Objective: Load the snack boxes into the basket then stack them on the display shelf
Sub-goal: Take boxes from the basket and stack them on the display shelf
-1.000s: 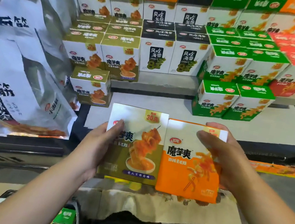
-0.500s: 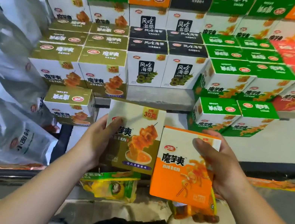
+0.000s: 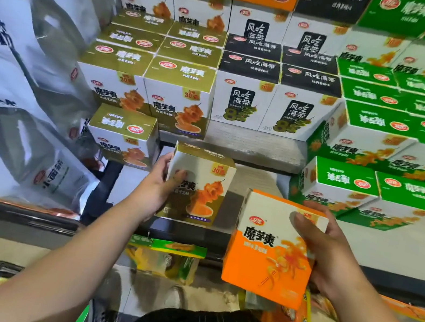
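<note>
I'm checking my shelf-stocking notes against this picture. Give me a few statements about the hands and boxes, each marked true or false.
1. The left hand holds a gold box. True.
2. The right hand holds a green box. False: it holds an orange box.
3. The two held boxes touch each other. False: a gap shows between them.
4. A lone gold box sits on the shelf to the left of the held gold one. True.
5. The black-topped boxes stand between the gold stacks and the green stacks. True.
</note>
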Tool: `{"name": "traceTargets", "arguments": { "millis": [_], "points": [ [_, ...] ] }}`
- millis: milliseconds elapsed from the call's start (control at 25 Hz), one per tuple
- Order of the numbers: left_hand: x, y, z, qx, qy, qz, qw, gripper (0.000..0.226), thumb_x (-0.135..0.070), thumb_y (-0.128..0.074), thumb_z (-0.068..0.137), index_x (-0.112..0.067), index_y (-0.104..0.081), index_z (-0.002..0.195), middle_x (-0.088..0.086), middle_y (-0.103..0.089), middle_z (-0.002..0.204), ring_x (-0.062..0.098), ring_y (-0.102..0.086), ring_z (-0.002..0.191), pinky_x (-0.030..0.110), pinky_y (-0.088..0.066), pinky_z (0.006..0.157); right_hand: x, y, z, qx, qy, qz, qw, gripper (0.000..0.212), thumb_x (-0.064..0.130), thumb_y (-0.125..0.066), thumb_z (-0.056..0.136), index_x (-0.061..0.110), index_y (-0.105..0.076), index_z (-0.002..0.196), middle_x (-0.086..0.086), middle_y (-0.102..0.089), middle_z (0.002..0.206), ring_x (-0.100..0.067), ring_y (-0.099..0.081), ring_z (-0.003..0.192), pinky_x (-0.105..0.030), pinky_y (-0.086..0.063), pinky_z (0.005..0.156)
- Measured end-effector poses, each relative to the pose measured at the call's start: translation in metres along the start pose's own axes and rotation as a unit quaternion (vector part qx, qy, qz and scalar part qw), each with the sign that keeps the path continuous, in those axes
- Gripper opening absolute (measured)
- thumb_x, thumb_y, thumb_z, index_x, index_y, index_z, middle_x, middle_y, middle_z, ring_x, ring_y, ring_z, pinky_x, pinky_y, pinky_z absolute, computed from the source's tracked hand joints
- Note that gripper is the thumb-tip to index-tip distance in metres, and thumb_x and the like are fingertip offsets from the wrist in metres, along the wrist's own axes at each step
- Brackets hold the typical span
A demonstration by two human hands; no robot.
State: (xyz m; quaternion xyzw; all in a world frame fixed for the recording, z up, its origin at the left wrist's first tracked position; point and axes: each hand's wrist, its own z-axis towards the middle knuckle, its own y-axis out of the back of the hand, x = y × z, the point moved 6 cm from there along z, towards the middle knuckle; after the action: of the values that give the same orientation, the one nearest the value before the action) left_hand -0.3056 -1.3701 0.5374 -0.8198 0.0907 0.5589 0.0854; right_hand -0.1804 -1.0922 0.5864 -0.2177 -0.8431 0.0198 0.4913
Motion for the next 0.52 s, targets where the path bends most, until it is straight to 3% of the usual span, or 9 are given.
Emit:
{"name": "traceTargets", "arguments": {
  "millis": [80, 200, 320, 440, 520],
  "points": [
    [0.000, 0.001, 0.006, 0.009, -0.006, -0.025, 1.000, 0.070, -0.069, -0.078, 0.061, -0.047, -0.049, 0.120, 0.003, -0.063, 0.122, 0.027, -0.062, 0.114, 0.052, -0.048, 0.100, -0.002, -0.003, 0.002, 0.004, 0.006, -0.001, 1.000, 0.092, 0.035, -0.098, 0.032, 0.027, -0.056, 0.114, -0.016, -0.073, 0.104, -0.038, -0.072, 0.089, -0.048, -0.058, 0.065],
    [-0.002, 0.006, 0.013, 0.008, -0.029, -0.064, 0.997, 0.043, -0.034, -0.069, 0.084, -0.036, -0.046, 0.121, 0.001, -0.064, 0.112, 0.021, -0.065, 0.100, 0.048, -0.050, 0.094, -0.008, -0.005, 0.003, 0.005, 0.008, -0.003, 1.000, 0.100, 0.041, -0.099, 0.023, 0.028, -0.057, 0.113, -0.013, -0.074, 0.101, -0.036, -0.072, 0.089, -0.046, -0.059, 0.064],
    [0.000, 0.016, 0.017, -0.006, -0.051, -0.017, 0.999, 0.051, -0.025, -0.061, 0.087, -0.031, -0.039, 0.132, -0.003, -0.063, 0.116, 0.019, -0.063, 0.106, 0.042, -0.053, 0.095, -0.013, -0.006, 0.003, 0.008, 0.000, -0.002, 1.000, 0.089, 0.035, -0.099, 0.034, 0.027, -0.058, 0.112, -0.016, -0.072, 0.104, -0.037, -0.072, 0.091, -0.047, -0.059, 0.066],
    [-0.001, 0.025, 0.017, -0.005, -0.069, 0.124, 0.990, 0.062, -0.022, -0.069, 0.088, -0.036, -0.034, 0.138, -0.003, -0.055, 0.129, 0.013, -0.057, 0.112, 0.037, -0.053, 0.093, -0.019, -0.007, 0.006, 0.007, 0.003, -0.007, 1.000, 0.098, 0.041, -0.100, 0.021, 0.028, -0.059, 0.109, -0.014, -0.073, 0.102, -0.036, -0.072, 0.089, -0.047, -0.059, 0.065],
    [0.000, 0.031, 0.016, -0.002, -0.055, 0.160, 0.986, 0.071, -0.020, -0.076, 0.083, -0.044, -0.031, 0.132, -0.003, -0.051, 0.130, 0.017, -0.055, 0.113, 0.040, -0.055, 0.092, -0.020, -0.011, 0.007, 0.010, 0.006, -0.011, 1.000, 0.098, 0.042, -0.100, 0.019, 0.028, -0.059, 0.108, -0.013, -0.073, 0.099, -0.036, -0.072, 0.087, -0.047, -0.059, 0.064]
  ]
}}
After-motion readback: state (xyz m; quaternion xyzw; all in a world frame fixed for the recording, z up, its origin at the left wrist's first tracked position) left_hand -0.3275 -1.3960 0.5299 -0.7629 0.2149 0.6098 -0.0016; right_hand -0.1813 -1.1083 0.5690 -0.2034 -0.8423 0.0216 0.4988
